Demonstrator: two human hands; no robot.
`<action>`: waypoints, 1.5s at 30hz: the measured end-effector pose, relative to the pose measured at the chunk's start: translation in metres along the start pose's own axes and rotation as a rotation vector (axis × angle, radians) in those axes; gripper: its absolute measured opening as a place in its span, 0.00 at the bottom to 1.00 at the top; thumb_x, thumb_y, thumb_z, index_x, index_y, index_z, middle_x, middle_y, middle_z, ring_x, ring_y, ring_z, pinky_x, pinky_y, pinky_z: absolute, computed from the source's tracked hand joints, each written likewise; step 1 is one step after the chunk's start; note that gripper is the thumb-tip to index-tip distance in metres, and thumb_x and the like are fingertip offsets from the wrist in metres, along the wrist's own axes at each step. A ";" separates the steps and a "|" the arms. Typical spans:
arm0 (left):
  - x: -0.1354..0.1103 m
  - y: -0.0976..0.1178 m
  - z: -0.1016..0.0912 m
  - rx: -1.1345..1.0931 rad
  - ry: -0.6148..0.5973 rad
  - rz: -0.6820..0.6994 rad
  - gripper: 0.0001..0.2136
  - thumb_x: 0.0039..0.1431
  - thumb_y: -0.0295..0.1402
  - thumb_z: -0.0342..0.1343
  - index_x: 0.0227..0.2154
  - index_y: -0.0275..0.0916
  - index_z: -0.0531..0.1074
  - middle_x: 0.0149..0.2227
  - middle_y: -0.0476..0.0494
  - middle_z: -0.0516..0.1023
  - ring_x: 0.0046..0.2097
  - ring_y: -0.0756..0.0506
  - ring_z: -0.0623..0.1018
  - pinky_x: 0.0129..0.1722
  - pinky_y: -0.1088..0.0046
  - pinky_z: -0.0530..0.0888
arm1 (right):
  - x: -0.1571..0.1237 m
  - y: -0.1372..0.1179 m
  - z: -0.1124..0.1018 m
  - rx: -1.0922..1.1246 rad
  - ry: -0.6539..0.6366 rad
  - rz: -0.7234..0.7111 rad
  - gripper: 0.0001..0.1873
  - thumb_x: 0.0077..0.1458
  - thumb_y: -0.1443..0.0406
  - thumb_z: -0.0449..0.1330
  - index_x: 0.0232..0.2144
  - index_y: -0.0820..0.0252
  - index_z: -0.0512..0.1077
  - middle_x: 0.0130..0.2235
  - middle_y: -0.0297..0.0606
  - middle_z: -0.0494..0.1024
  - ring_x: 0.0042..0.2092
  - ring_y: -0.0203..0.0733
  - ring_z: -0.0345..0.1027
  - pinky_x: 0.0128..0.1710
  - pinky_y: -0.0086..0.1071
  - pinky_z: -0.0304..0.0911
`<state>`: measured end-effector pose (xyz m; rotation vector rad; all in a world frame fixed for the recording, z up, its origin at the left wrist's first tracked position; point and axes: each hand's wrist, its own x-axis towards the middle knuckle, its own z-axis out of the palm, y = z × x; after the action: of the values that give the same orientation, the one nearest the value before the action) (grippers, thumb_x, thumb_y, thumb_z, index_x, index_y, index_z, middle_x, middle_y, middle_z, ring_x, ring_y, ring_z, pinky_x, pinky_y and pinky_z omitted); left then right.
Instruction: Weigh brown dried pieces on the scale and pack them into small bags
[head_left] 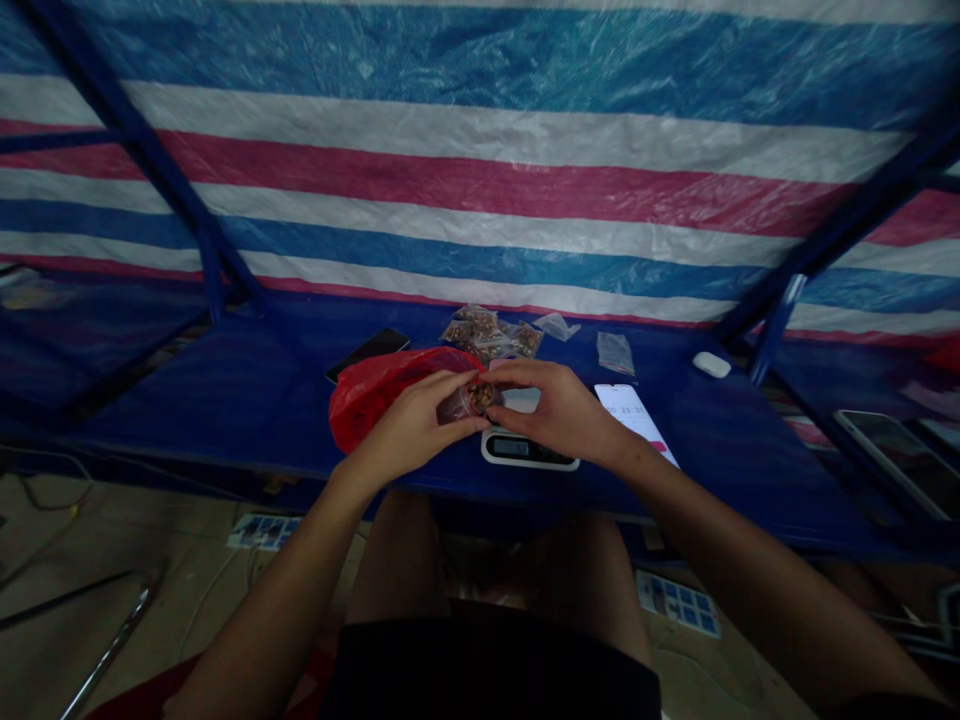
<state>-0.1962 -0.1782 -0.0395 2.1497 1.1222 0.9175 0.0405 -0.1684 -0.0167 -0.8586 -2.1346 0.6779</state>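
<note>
While the person sits at a blue table (720,460), their left hand (409,425) and right hand (559,412) meet near its front edge. Both hands are half closed, their fingers pinching a small clear plastic bag (466,400) from either side and lifting it clear of the tabletop. The bag holds brown pieces, perhaps nuts, though the dim view makes them hard to identify.

Taking the hands as the clock's centre, a red plastic bag (382,395) bulges at 9 o'clock, touching the left hand. A digital kitchen scale (521,448) sits at 5 o'clock, partly beneath the right hand. A phone with a lit white screen (634,420) lies at 3 o'clock, and a black phone (367,354) at 10 o'clock. Filled packets of brown pieces (487,333) are piled at 12 o'clock, with an empty clear bag (615,352) at 2 o'clock.
</note>
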 end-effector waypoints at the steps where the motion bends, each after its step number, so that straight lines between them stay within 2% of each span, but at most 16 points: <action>1: 0.000 0.000 0.001 -0.008 0.003 0.006 0.28 0.63 0.46 0.68 0.64 0.43 0.75 0.62 0.38 0.80 0.62 0.35 0.79 0.66 0.52 0.73 | 0.001 -0.001 -0.001 -0.006 -0.017 -0.009 0.16 0.60 0.67 0.67 0.50 0.55 0.83 0.50 0.40 0.86 0.50 0.45 0.80 0.54 0.43 0.74; 5: 0.000 0.003 0.005 -0.041 0.020 0.006 0.27 0.64 0.44 0.68 0.63 0.42 0.75 0.61 0.38 0.81 0.61 0.36 0.79 0.65 0.53 0.73 | 0.004 -0.004 -0.004 -0.011 -0.068 0.019 0.16 0.60 0.66 0.68 0.51 0.56 0.82 0.48 0.39 0.86 0.48 0.44 0.80 0.52 0.40 0.74; 9: 0.000 0.005 0.008 -0.084 0.063 -0.016 0.28 0.63 0.43 0.69 0.63 0.39 0.75 0.61 0.36 0.81 0.61 0.35 0.79 0.66 0.51 0.72 | 0.009 -0.008 -0.010 -0.035 -0.077 0.080 0.13 0.57 0.64 0.71 0.45 0.58 0.82 0.43 0.37 0.87 0.44 0.43 0.81 0.48 0.38 0.74; 13: 0.000 0.004 0.010 -0.121 0.105 -0.020 0.26 0.62 0.44 0.69 0.60 0.39 0.77 0.59 0.37 0.83 0.59 0.35 0.81 0.65 0.51 0.74 | 0.018 -0.016 -0.016 -0.037 -0.116 0.028 0.11 0.59 0.65 0.70 0.45 0.57 0.83 0.45 0.38 0.88 0.44 0.43 0.81 0.49 0.38 0.74; 19: 0.000 0.004 0.012 -0.208 0.180 -0.001 0.30 0.60 0.47 0.70 0.62 0.40 0.76 0.61 0.37 0.81 0.63 0.34 0.79 0.68 0.51 0.72 | 0.033 -0.034 -0.024 -0.075 -0.173 -0.081 0.12 0.62 0.66 0.67 0.47 0.53 0.85 0.49 0.37 0.88 0.50 0.45 0.81 0.56 0.42 0.74; 27: -0.001 0.010 0.014 -0.312 0.219 -0.037 0.33 0.58 0.45 0.71 0.63 0.38 0.71 0.60 0.35 0.81 0.59 0.34 0.82 0.61 0.52 0.78 | 0.057 -0.063 -0.040 -0.186 -0.364 -0.161 0.15 0.62 0.70 0.67 0.49 0.50 0.85 0.47 0.32 0.88 0.47 0.43 0.82 0.50 0.36 0.73; 32: -0.002 0.010 0.016 -0.335 0.229 -0.020 0.33 0.60 0.45 0.71 0.64 0.40 0.69 0.62 0.34 0.79 0.61 0.33 0.81 0.61 0.51 0.78 | 0.061 -0.071 -0.043 -0.191 -0.396 -0.180 0.15 0.62 0.70 0.67 0.48 0.49 0.85 0.46 0.30 0.88 0.47 0.44 0.82 0.50 0.35 0.72; 39: -0.002 0.012 0.015 -0.308 0.237 -0.007 0.33 0.59 0.42 0.72 0.65 0.40 0.69 0.59 0.36 0.82 0.58 0.35 0.82 0.60 0.54 0.79 | 0.049 -0.061 -0.046 -0.294 -0.403 -0.227 0.21 0.63 0.71 0.63 0.57 0.53 0.80 0.53 0.38 0.85 0.53 0.46 0.78 0.54 0.38 0.70; 42: -0.002 0.011 0.015 -0.295 0.226 -0.020 0.34 0.60 0.42 0.71 0.67 0.41 0.68 0.56 0.38 0.83 0.54 0.37 0.84 0.56 0.57 0.80 | 0.039 -0.042 -0.047 -0.313 -0.292 -0.226 0.21 0.60 0.69 0.65 0.56 0.57 0.79 0.51 0.43 0.83 0.52 0.48 0.77 0.54 0.40 0.70; 45: -0.004 0.008 0.014 -0.302 0.219 -0.031 0.35 0.61 0.42 0.70 0.68 0.42 0.67 0.55 0.39 0.84 0.53 0.38 0.84 0.55 0.59 0.81 | 0.027 -0.014 -0.047 -0.288 -0.187 -0.141 0.19 0.58 0.67 0.66 0.53 0.58 0.79 0.50 0.43 0.83 0.50 0.48 0.77 0.53 0.41 0.72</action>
<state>-0.1835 -0.1871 -0.0437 1.8168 1.0385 1.2451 0.0581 -0.1482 0.0320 -0.8089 -2.4764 0.3969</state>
